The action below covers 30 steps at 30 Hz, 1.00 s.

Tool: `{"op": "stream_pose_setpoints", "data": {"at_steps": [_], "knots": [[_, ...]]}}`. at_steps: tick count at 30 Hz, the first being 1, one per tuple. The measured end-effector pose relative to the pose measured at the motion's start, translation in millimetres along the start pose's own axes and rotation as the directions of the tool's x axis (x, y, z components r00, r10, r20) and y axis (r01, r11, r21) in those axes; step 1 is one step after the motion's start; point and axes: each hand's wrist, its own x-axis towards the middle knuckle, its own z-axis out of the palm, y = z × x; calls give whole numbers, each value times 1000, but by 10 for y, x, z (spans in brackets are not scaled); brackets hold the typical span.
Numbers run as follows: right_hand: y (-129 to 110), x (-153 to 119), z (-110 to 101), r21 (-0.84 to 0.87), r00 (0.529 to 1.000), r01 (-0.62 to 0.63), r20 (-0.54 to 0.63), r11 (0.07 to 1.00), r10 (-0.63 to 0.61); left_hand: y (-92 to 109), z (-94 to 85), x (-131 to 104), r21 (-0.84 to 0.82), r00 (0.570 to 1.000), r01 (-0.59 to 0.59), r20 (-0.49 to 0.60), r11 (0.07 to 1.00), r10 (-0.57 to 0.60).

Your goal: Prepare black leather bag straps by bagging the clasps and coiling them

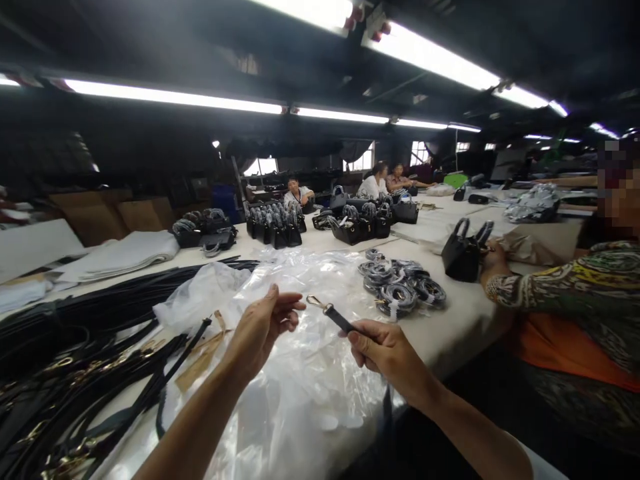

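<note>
My right hand (pixel 383 350) pinches a black strap (pixel 341 321) close to its end, where a gold-coloured clasp (pixel 317 303) points toward my left hand. Part of the strap hangs dark below the hand. My left hand (pixel 265 327) is raised over the clear plastic bags (pixel 300 400), fingers apart and holding nothing, a little left of the clasp and not touching it. Coiled straps in clear wrapping (pixel 397 297) lie beyond my right hand. Many loose black straps with metal clasps (pixel 75 360) cover the table at the left.
Black handbags (pixel 277 230) with wrapped handles stand in rows across the table (pixel 320 243). At the right, a person in a patterned sleeve (pixel 565 277) touches another black handbag (pixel 461 257). Stacked white sheets (pixel 123 257) lie at the left. Several people sit farther back.
</note>
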Motion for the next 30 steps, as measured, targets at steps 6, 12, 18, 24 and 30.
{"op": "stream_pose_setpoints", "data": {"at_steps": [6, 12, 18, 24, 30], "knots": [[59, -338, -307, -616, 869, 470, 200, 632, -452, -400, 259, -259, 83, 710, 562, 462, 823, -531], [47, -587, -632, -722, 740, 603, 348, 338, -576, -538, 515, -507, 137, 581, 625, 576, 769, -575], [184, -661, -686, -673, 740, 607, 283, 423, -611, -703, 681, -721, -49, 578, 674, 656, 737, -485], [484, -902, -358, -514, 889, 282, -177, 810, -422, -859, 806, -923, -398, 775, 569, 552, 720, -307], [648, -1265, 187, 28, 933, -159, -323, 987, 160, -1147, 1020, -770, -426, 993, 108, 0, 898, -120]]}}
